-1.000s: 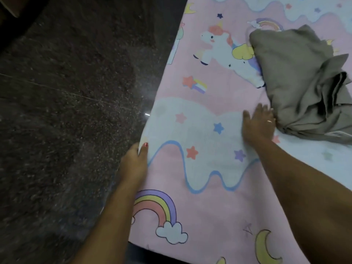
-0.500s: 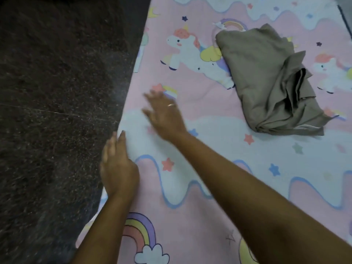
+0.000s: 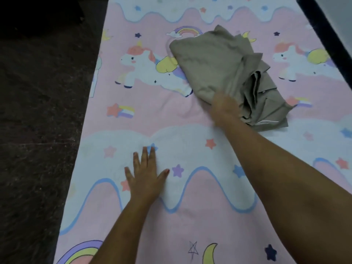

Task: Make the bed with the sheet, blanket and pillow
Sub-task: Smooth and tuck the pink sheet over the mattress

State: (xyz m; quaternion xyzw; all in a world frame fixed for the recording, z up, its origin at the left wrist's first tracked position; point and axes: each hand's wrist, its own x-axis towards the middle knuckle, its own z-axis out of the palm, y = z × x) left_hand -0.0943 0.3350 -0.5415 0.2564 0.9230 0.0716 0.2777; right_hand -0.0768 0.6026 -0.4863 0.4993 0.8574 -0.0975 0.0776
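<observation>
right hand (image 3: 224, 108) now leaves the sheet (image 3: 190, 216) edge for the blanket (image 3: 215, 65) at its fingertips, grip too blurred to tell, left hand (image 3: 145, 178) flat on the sheet; unfolding the blanket seems next.

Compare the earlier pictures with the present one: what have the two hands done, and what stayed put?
The left hand released the sheet's edge and moved inward, now lying flat on it. The right hand swept left, then right to the grey blanket's near edge; blur hides any grip. The blanket stayed where it lay.
</observation>
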